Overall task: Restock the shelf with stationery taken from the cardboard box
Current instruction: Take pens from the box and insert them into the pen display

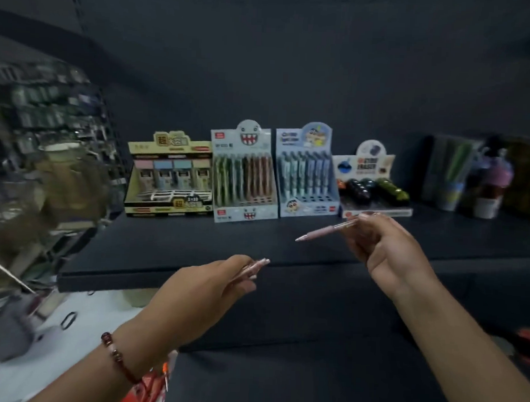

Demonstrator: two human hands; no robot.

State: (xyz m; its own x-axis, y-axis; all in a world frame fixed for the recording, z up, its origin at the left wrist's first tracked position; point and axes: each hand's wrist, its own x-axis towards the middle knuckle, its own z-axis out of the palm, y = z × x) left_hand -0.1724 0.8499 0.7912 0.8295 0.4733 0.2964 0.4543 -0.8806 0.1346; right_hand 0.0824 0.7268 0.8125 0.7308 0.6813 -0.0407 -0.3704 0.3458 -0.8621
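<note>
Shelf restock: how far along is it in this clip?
Done: four display boxes stand on the shelf. In hand: the right hand holds a pink pen, and the left hand holds more pens. Left: slotting these pens; the cardboard box is not visible.

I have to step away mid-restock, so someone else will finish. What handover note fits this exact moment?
Left hand: holds a few pink pens in front of the shelf edge.
Right hand: pinches one pink pen, tip pointing left, above the shelf.
On the shelf, four display boxes in a row: yellow box, monster pen box with pens standing in it, blue pen box with empty front holes, eraser box.
Done: pens picked up.
Left: slot the held pens into a display box, probably one with free holes. The cardboard box is not clearly in view.
</note>
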